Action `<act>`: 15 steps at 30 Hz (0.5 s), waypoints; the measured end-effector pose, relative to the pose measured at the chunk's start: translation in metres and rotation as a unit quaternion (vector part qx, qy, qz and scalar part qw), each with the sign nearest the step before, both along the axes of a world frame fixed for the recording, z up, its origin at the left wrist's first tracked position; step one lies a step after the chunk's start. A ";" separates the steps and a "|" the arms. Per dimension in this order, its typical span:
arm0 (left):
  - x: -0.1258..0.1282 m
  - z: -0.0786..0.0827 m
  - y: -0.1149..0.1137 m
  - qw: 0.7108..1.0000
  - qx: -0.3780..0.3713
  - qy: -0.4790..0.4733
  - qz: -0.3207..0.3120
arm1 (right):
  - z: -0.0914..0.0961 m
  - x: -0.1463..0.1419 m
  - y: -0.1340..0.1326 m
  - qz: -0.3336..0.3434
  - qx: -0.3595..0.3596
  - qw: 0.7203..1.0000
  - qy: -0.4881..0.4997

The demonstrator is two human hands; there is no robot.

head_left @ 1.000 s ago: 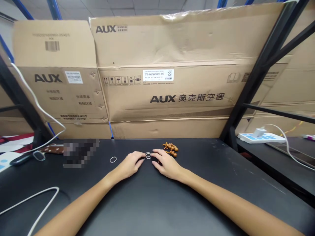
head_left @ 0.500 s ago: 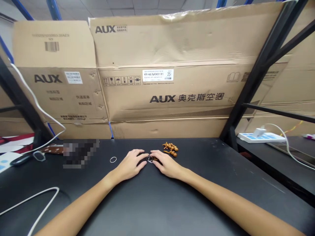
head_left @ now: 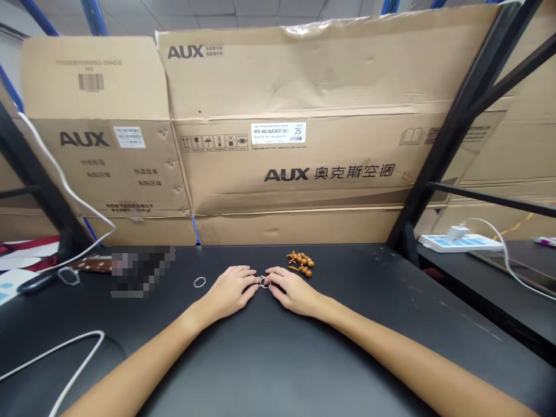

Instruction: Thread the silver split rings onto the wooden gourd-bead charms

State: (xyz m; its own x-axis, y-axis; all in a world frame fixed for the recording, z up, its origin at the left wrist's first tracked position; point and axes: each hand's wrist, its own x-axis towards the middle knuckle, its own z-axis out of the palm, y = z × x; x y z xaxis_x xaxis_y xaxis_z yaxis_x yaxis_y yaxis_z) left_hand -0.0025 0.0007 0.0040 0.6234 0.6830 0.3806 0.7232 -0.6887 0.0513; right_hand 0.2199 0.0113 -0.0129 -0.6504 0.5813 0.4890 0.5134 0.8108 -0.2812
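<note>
A small silver metal ring [head_left: 263, 282] is held between my two hands just above or on the black tabletop; I cannot tell which. My left hand [head_left: 234, 291] pinches its left side with thumb and fingertips. On the other side, my right hand [head_left: 295, 291] has its thumb and forefinger closed at the ring's right edge, partly covering it. Behind the right hand lie several brown gourd-shaped wooden pendants [head_left: 302, 262]. A second silver ring [head_left: 200, 282] rests flat to the left of my left hand.
Cardboard sheets [head_left: 286, 191] stand along the back of the black table [head_left: 278, 359]. White cables [head_left: 82, 353] run over the left side. Glasses [head_left: 69, 275] lie at far left. A power strip [head_left: 456, 242] sits beyond the black frame [head_left: 447, 139] on the right.
My fingers have drawn slightly closer around the ring, and the left fingertips have come together. A brown piece visible under my right fingers earlier is now hidden.
</note>
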 end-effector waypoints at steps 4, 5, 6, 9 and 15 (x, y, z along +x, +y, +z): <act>0.000 0.000 -0.001 1.000 0.000 -0.006 0.005 | 0.000 0.000 0.000 0.004 0.001 1.000 -0.002; 0.000 0.001 -0.001 1.000 -0.001 -0.006 0.005 | 0.000 0.000 0.000 0.004 0.001 1.000 -0.003; -0.001 0.001 -0.001 1.000 -0.003 -0.006 0.005 | 0.001 -0.001 0.000 0.004 0.000 1.000 -0.004; -0.001 0.002 -0.001 1.000 -0.008 -0.005 0.004 | 0.001 -0.001 -0.001 0.004 -0.005 1.000 0.001; -0.002 -0.001 0.001 1.000 -0.004 0.002 0.008 | 0.002 -0.002 -0.002 0.000 -0.017 1.000 0.009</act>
State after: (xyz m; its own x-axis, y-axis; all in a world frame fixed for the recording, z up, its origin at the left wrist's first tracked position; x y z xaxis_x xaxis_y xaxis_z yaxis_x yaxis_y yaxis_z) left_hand -0.0047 0.0016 0.0033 0.6139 0.6961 0.3721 0.7347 -0.6763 0.0530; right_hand 0.2183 0.0098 -0.0104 -0.6425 0.5969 0.4805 0.5077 0.8013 -0.3165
